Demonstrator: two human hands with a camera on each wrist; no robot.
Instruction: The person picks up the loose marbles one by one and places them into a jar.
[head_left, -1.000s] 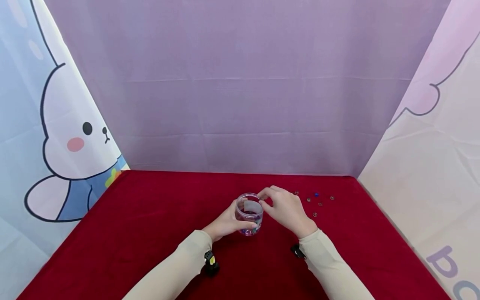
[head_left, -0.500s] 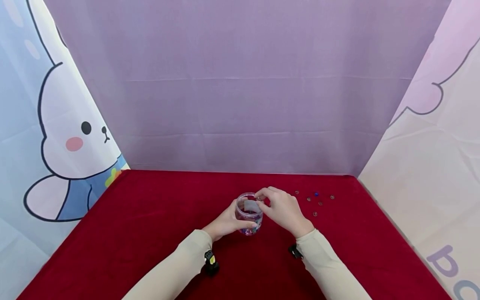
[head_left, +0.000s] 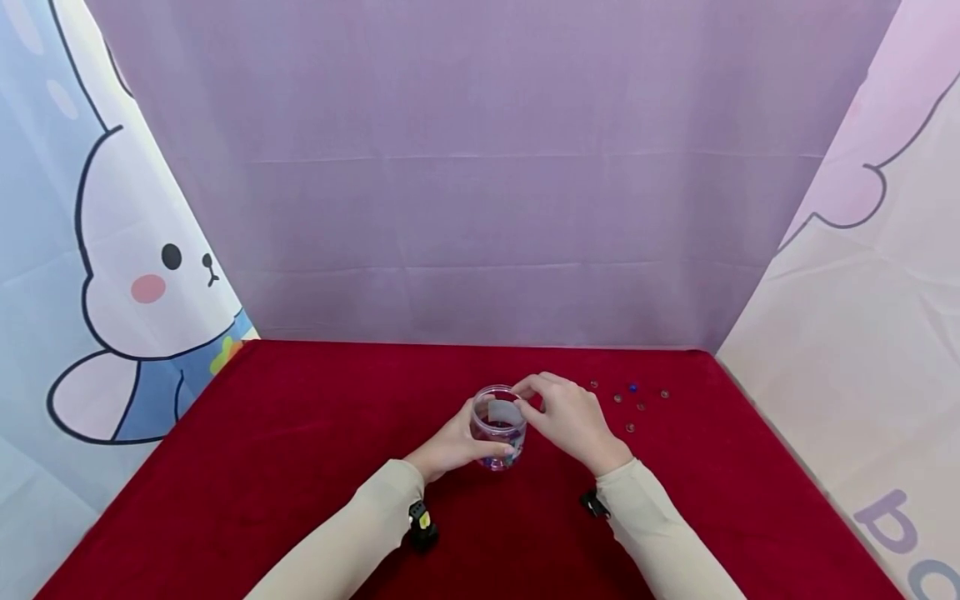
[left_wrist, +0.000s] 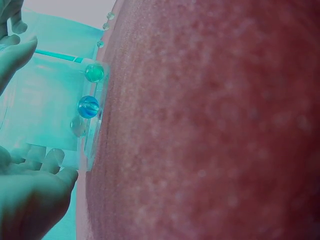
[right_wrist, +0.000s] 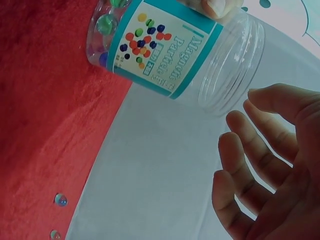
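My left hand (head_left: 453,446) holds a clear, lidless plastic jar (head_left: 498,430) around its side, thumb in front and fingers behind. In the right wrist view the jar has a teal-edged label (right_wrist: 155,50) reading "Magnetic Particle". Glass marbles lie in its bottom, among them a green marble (left_wrist: 94,73) and a blue marble (left_wrist: 88,107). My right hand (head_left: 566,417) is at the jar's rim, fingertips right beside the mouth. Its fingers are loosely bent, and nothing shows between thumb and fingers in the right wrist view.
Several loose marbles lie on the red cloth (head_left: 337,400) to the right of my right hand, one a blue marble (head_left: 633,388). A purple curtain (head_left: 480,183) hangs behind the table, with printed sheets at both sides.
My right fingertips shifted slightly left over the jar's mouth, then drew back right to its rim. My left hand and the jar stay in place.
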